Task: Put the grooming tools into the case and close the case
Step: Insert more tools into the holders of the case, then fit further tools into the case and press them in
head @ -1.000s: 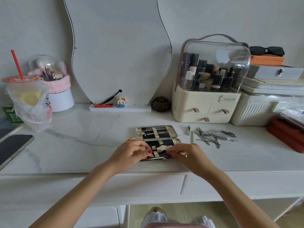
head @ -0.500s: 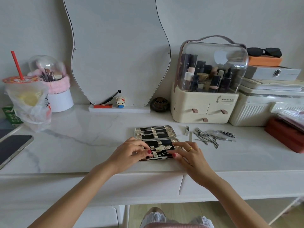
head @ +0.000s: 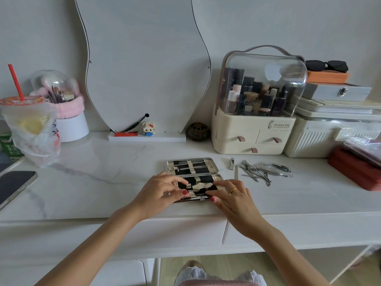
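Observation:
The grooming case (head: pixel 210 164) lies open on the white marble desk (head: pixel 103 178), its two black-lined halves edged in gold. Thin metal tools sit under the straps of the far half. My left hand (head: pixel 158 190) holds the left part of the near half, fingers curled and thumb on the lining. My right hand (head: pixel 233 197) lies over the right part with fairly straight fingers, its thumb on a slim tool (head: pixel 199 196) by the front edge. Several loose metal tools (head: pixel 259 172), a small nail clipper (head: pixel 232 163) and a thin file (head: pixel 236 172) lie to the case's right.
A cream cosmetics organiser (head: pixel 253 133) and stacked boxes (head: pixel 329 129) stand behind the loose tools, with a red box (head: pixel 354 168) at far right. A mirror (head: pixel 144 69) leans at the back. A bagged drink (head: pixel 31 124) and a phone (head: pixel 14 184) are at left.
My right hand has gone from pinching a tool over the near half to lying flatter across its right side. My left hand stays on the left part.

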